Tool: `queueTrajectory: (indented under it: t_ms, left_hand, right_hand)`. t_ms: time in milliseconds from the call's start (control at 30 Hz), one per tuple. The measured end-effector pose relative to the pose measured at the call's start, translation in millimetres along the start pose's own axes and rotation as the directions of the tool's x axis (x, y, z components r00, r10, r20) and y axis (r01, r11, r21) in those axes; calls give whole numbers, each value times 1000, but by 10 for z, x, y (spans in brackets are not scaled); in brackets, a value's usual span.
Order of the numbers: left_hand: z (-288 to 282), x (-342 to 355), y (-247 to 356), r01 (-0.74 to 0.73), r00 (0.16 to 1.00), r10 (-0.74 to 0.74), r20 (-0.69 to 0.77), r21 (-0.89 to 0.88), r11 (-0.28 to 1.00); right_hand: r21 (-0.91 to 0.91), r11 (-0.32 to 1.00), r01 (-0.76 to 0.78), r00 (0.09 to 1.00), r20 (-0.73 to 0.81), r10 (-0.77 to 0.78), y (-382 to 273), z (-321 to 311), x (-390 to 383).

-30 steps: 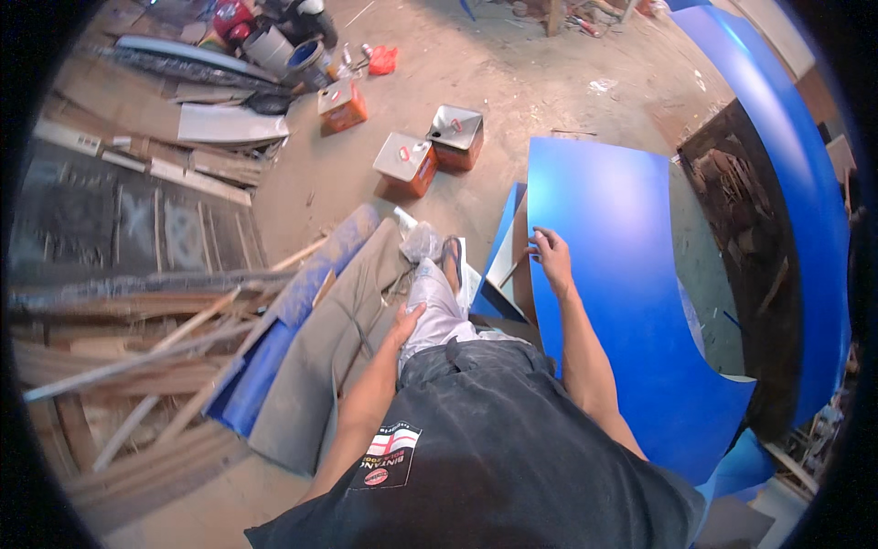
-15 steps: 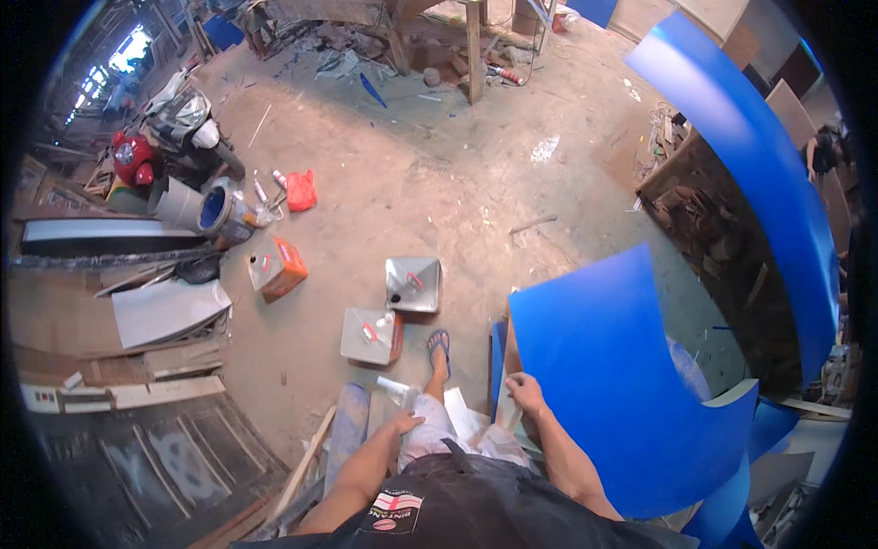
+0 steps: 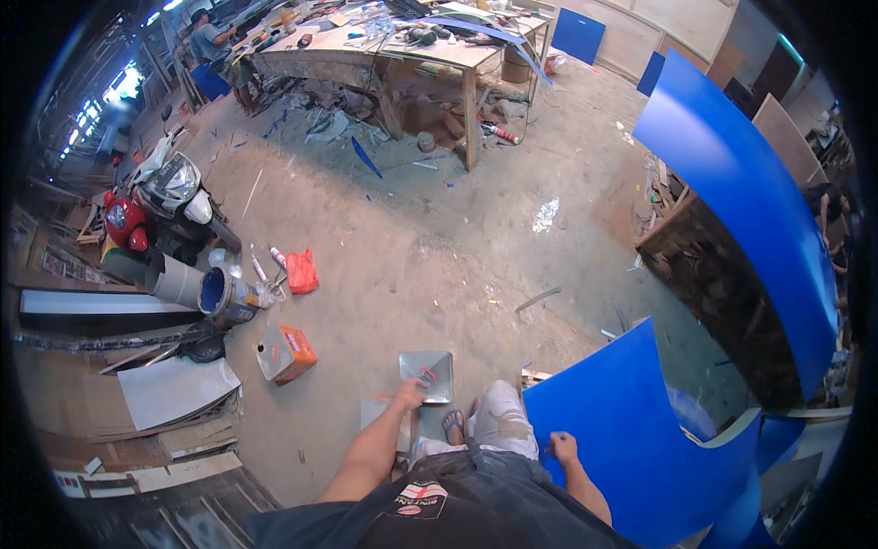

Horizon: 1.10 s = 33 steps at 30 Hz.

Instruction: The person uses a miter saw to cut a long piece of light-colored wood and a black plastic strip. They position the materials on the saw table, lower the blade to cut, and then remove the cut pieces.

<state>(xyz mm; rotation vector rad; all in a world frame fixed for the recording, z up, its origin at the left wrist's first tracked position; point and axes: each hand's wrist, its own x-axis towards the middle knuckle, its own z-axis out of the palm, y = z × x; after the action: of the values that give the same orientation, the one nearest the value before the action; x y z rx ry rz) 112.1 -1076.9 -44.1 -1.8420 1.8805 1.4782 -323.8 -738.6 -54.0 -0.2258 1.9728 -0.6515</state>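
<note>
My left hand [image 3: 411, 392] reaches down to the near left edge of a square metal can [image 3: 439, 386] with a red handle. The fingers are foreshortened, and I cannot tell whether they touch the handle. A second square can [image 3: 372, 412] stands beside it, mostly hidden behind my left forearm. My right hand [image 3: 563, 448] is closed with its fingers curled, in front of a large blue sheet [image 3: 613, 412] with a curved cut-out. Nothing shows in that hand.
An orange-sided can [image 3: 294, 354], a red plastic bag [image 3: 301, 272] and a bucket [image 3: 217, 291] stand to the left, near a parked motorbike [image 3: 178, 183]. A curved blue panel [image 3: 732, 174] rises at the right. A cluttered workbench [image 3: 439, 53] and another person [image 3: 212, 46] are at the far side.
My left hand has moved from my thigh forward to the metal can. My right hand has left the blue sheet's edge, moving lower and right. The view has tilted up, showing the bench top.
</note>
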Motion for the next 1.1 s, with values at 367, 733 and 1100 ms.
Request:
queueTrajectory:
  t_ms: [367,733,1100]
  left_hand:
    - [-742,1673,1182,284,958,-261,120,-252,925]
    - [-1724,4317,4177,-44,993,67,95,-223,974]
    - [-2329,6892,7019,-275,888,253,384,3,961]
  right_hand:
    - [-548,765,338,927,336,-169,-959,126,1502]
    - [-148,985,92,995,-12,-95,-5690,-1210,3995]
    - [37,999,1,999,-40,0,-8677,-1070,5853]
